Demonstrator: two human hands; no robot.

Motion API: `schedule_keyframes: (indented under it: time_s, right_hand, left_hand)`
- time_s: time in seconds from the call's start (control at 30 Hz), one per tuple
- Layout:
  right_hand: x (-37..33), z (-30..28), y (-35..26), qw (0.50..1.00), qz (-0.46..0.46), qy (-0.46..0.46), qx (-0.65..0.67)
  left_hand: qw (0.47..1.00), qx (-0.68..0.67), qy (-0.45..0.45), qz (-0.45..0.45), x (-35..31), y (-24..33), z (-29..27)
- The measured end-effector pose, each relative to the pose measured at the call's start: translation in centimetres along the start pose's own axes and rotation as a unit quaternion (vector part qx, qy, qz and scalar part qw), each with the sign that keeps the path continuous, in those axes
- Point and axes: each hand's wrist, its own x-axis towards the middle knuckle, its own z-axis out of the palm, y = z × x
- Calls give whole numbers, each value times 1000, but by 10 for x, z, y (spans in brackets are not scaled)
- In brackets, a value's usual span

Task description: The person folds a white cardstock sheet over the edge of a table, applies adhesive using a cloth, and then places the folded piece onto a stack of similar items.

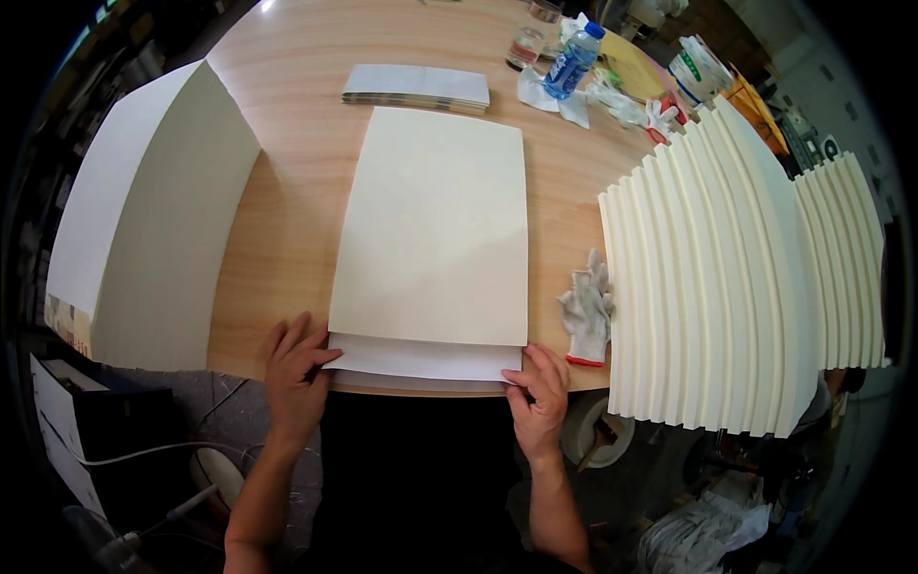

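A white sheet of paper (pixel 421 358) sticks out toward me from under the near edge of a cream paper block (pixel 430 220), which lies flat before me. The sheet's far part is hidden beneath the block. At the sheet's left corner, my left hand (pixel 298 368) pinches the edge between thumb and fingers. My right hand (pixel 538 392) grips the opposite corner, its thumb on top of the paper. Both hands are at the front edge of the wooden table (pixel 287 210).
A tall paper stack (pixel 172 220) stands left; ridged cream stacks (pixel 703 277) rise at right beside a grey glove (pixel 586 311). Folded white sheets (pixel 416 88) lie beyond the block. Farther back are a blue-capped bottle (pixel 572 65), a glass (pixel 526 43) and a white tub (pixel 698 72).
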Motion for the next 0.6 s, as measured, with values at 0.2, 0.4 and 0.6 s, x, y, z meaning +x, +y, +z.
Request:
schedule_keyframes:
  time_s: [0.2, 0.4, 0.6]
  right_hand:
    - [6, -4, -11, 999, 35, -12, 22]
    - [52, 3, 6, 994, -35, -82, 58]
    - [90, 20, -2, 995, 57, -46, 65]
  left_hand:
    - [997, 51, 19, 61, 14, 18, -5]
    - [972, -38, -159, 168, 87, 9, -18]
    - [980, -50, -176, 81, 115, 19, 10]
